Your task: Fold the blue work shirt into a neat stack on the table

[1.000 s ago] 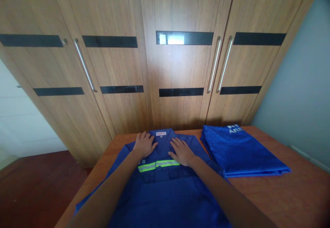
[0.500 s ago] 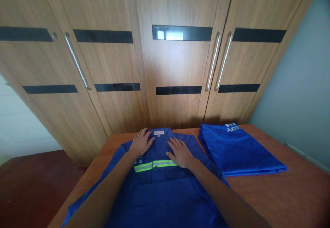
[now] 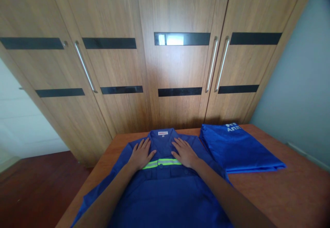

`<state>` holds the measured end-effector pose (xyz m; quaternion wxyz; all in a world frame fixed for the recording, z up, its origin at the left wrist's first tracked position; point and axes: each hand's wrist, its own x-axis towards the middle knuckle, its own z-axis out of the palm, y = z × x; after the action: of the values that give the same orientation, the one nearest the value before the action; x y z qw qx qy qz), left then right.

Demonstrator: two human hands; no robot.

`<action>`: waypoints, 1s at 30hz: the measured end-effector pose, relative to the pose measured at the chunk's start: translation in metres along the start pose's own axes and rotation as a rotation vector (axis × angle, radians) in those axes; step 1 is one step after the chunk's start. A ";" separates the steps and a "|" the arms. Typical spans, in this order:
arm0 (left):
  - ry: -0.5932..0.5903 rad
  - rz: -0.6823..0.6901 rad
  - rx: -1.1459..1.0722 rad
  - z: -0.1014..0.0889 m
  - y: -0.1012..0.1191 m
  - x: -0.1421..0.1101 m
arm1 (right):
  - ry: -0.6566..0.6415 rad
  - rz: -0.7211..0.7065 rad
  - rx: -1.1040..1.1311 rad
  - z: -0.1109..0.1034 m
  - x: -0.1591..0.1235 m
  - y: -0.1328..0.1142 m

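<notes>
A dark blue work jacket (image 3: pixel 165 193) lies front side up, its collar pointing away from me. A yellow-green and silver reflective strip (image 3: pixel 168 162) crosses its chest, and a white label (image 3: pixel 163 133) shows inside the collar. My left hand (image 3: pixel 141 154) rests flat on the left chest, fingers spread. On the opposite side of the chest, my right hand (image 3: pixel 186 153) also lies flat with its fingers stretched out. Both forearms cover part of the jacket, and its lower end runs out of view.
The jacket lies on a reddish-brown wooden table (image 3: pixel 257 200). To its right is a folded bright blue cloth (image 3: pixel 242 150) with white lettering. A wooden wardrobe (image 3: pixel 177 111) stands behind the table, and a pale wall (image 3: pixel 296 94) is at the right.
My left hand has slid from beside the collar down toward the reflective strip, covering its left end. My right hand stays flat on the chest. The camera view has shifted slightly.
</notes>
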<state>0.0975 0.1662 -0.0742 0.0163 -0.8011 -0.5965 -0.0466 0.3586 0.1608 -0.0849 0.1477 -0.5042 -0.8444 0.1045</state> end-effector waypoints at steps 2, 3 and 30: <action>0.006 0.003 -0.003 -0.004 0.002 -0.001 | 0.024 0.002 0.013 -0.001 -0.004 0.001; 0.010 0.008 -0.005 -0.007 0.003 -0.003 | 0.038 0.005 0.021 -0.002 -0.008 0.001; -0.031 -0.248 -0.859 -0.039 -0.111 0.008 | -0.067 0.148 -0.023 -0.059 0.017 0.113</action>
<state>-0.0089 0.2027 -0.0375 -0.3327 -0.6582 -0.6147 -0.2798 0.4644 0.2306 -0.0639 0.1056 -0.5630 -0.8105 0.1222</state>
